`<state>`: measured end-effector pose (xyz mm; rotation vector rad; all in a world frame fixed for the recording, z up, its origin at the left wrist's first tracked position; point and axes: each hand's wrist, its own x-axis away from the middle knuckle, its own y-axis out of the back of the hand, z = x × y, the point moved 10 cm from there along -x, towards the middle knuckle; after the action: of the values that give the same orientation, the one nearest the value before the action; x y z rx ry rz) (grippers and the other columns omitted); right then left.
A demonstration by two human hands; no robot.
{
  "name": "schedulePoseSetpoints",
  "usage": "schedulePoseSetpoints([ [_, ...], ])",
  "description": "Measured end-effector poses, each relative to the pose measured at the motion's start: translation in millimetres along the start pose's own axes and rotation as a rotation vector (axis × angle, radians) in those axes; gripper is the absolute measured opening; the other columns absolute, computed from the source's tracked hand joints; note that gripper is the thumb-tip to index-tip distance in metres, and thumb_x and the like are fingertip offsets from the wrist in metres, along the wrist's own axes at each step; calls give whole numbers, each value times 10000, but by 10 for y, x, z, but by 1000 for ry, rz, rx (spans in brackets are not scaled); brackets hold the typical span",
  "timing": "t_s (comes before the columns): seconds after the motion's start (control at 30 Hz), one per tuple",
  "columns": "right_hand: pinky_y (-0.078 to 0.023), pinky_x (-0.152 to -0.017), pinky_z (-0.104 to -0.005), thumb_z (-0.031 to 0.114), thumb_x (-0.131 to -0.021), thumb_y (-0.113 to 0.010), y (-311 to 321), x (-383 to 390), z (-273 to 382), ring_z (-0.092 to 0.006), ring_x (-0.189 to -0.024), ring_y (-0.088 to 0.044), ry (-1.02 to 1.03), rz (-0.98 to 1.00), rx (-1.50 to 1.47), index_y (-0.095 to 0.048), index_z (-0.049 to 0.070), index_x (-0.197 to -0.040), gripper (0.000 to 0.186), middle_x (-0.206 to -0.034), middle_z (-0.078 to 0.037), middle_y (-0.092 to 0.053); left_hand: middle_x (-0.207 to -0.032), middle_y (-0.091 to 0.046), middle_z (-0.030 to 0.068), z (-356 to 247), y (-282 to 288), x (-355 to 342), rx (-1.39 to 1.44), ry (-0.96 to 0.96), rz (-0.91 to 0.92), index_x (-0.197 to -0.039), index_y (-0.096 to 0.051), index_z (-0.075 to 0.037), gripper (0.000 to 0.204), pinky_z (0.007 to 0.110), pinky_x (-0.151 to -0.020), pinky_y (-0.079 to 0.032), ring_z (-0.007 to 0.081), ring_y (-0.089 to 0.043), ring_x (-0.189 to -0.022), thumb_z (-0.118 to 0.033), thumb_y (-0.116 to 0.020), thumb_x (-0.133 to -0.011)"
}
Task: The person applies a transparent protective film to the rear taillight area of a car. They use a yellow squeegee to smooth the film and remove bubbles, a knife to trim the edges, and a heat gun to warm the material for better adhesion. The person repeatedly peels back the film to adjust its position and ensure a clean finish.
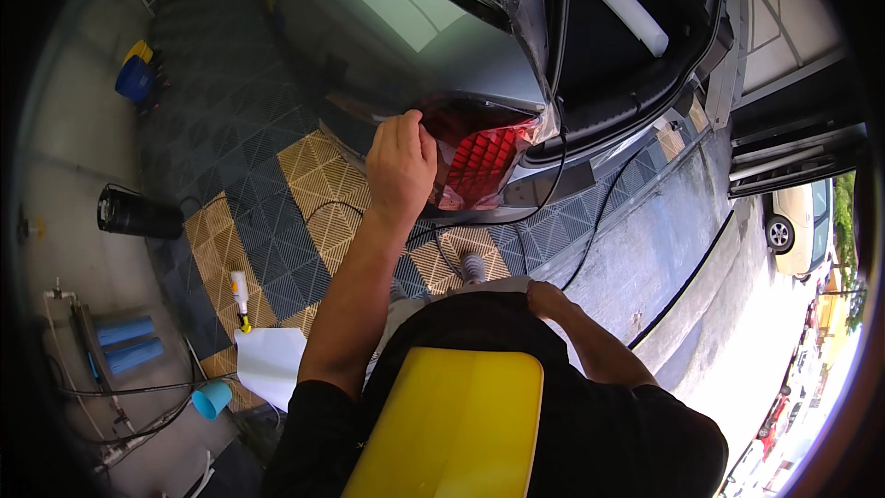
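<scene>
A red tail light point(484, 161) sits at the rear corner of a dark grey car point(415, 28), beside its raised-open boot. Clear film point(544, 126), wrinkled and shiny, overhangs the lamp's right end. My left hand point(402, 164) is at the lamp's left edge, fingers curled together against it; whatever they pinch is hidden behind them. Down at my waist is my right hand point(546, 300), next to grey cloth, its fingers out of sight. A yellow flat panel point(452, 424) lies in front of my black shirt.
A black cable point(525, 219) loops below the bumper. On the tiled floor point(267, 249) are a yellow-capped white bottle point(241, 295), a white sheet point(269, 360) and a black cylinder point(138, 214). Blue cloths point(129, 343) and a turquoise cup point(212, 398) are at the left wall.
</scene>
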<state>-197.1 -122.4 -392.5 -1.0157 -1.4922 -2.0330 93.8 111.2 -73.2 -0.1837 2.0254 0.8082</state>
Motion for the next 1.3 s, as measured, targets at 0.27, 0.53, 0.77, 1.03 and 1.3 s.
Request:
schedulePoseSetpoints([
  [0.27, -550, -844, -404, 166, -896, -719, 2624, 1771, 1476, -299, -992, -675, 846, -604, -589, -496, -7, -1428, 602, -1200, -219, -658, -852, -621, 114, -19, -46, -90, -112, 34, 36, -954, -602, -18, 143, 381, -629, -547, 291, -628, -743, 13, -657, -826],
  [0.53, -529, -639, -386, 228, -875, -668, 3422, 3545, 2471, -257, -807, -637, 1947, -1165, -334, -724, 51, -975, 210, -962, -126, -672, -842, -631, 98, -163, -10, -136, -189, -123, 50, -953, -611, -30, 164, 370, -617, -556, 276, -643, -719, 7, -679, -808],
  [0.77, -565, -794, -322, 109, -918, -697, 3950, 2645, 2268, -242, -891, -686, 1453, -859, -328, -580, -30, -1115, 268, -966, -139, -660, -767, -588, 89, -51, 77, -206, -100, -36, 19, -900, -596, -37, 147, 382, -572, -523, 270, -607, -674, 4, -654, -770],
  [1.03, -545, -673, -429, 89, -907, -651, 4329, 1666, 2214, -362, -754, -676, 832, -1138, 150, -516, 7, -1115, 262, -858, -190, -658, -777, -612, 132, -27, 38, -113, -5, 14, -64, -903, -600, 8, 130, 378, -608, -517, 305, -616, -693, 43, -632, -782],
  [1.3, -528, -683, -480, 149, -922, -644, 4423, 1525, 2274, -411, -758, -674, 644, -1023, 175, -511, 21, -1082, 245, -857, -223, -681, -925, -648, 108, -346, 95, -234, -143, -284, 129, -989, -623, -5, 252, 325, -658, -561, 252, -656, -796, -9, -685, -745],
])
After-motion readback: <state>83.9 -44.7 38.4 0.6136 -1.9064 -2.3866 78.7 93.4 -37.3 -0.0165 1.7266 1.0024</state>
